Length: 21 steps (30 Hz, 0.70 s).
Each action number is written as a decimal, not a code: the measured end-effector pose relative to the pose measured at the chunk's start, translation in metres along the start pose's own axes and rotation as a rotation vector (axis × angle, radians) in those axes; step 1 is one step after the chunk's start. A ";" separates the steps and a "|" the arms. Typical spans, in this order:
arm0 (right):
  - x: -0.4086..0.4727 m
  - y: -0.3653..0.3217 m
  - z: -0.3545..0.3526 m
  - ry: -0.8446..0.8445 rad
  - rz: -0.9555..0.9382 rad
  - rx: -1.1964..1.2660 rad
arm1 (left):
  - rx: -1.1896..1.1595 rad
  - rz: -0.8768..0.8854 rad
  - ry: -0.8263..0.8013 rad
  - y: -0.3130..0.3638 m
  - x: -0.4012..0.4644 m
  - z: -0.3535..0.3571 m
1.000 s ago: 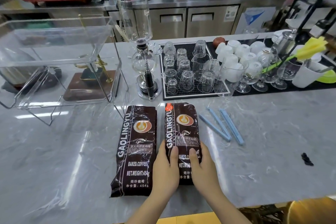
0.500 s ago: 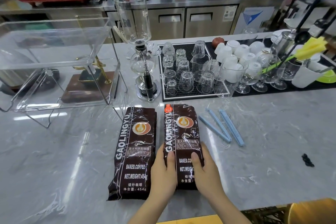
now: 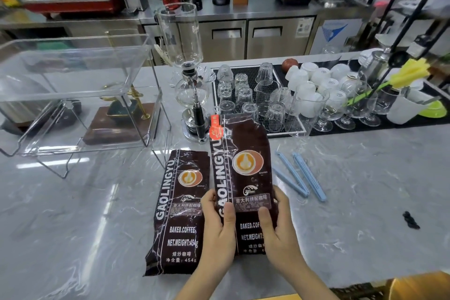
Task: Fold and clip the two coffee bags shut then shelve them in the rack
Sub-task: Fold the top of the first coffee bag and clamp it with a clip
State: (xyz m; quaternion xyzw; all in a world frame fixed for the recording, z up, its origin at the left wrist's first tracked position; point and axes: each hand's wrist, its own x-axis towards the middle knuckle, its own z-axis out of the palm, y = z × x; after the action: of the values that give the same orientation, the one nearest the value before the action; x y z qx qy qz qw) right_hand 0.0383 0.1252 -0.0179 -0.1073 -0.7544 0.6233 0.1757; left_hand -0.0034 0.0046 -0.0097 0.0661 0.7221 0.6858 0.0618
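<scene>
The right coffee bag (image 3: 243, 178) is held tilted up above the marble counter (image 3: 365, 178). The left hand (image 3: 219, 234) grasps its left edge and the right hand (image 3: 280, 234) its right edge, thumbs on the front. The second coffee bag (image 3: 179, 212) lies flat just beside it. Two blue clips (image 3: 298, 175) lie to the right — the clear acrylic rack (image 3: 73, 95) stands at the far left.
</scene>
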 end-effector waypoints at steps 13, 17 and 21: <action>0.021 -0.021 0.001 0.136 -0.125 0.114 | -0.078 0.203 0.008 0.004 0.025 0.008; 0.019 -0.023 0.003 0.195 -0.179 0.109 | -0.085 0.224 0.135 0.009 0.019 0.014; 0.020 -0.014 0.000 0.217 -0.144 0.080 | -0.009 0.224 0.135 0.010 0.018 0.015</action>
State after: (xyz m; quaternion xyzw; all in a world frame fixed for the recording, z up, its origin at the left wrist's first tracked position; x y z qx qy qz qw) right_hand 0.0210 0.1303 -0.0012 -0.1127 -0.7113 0.6232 0.3048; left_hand -0.0185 0.0226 -0.0005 0.1000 0.7098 0.6944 -0.0635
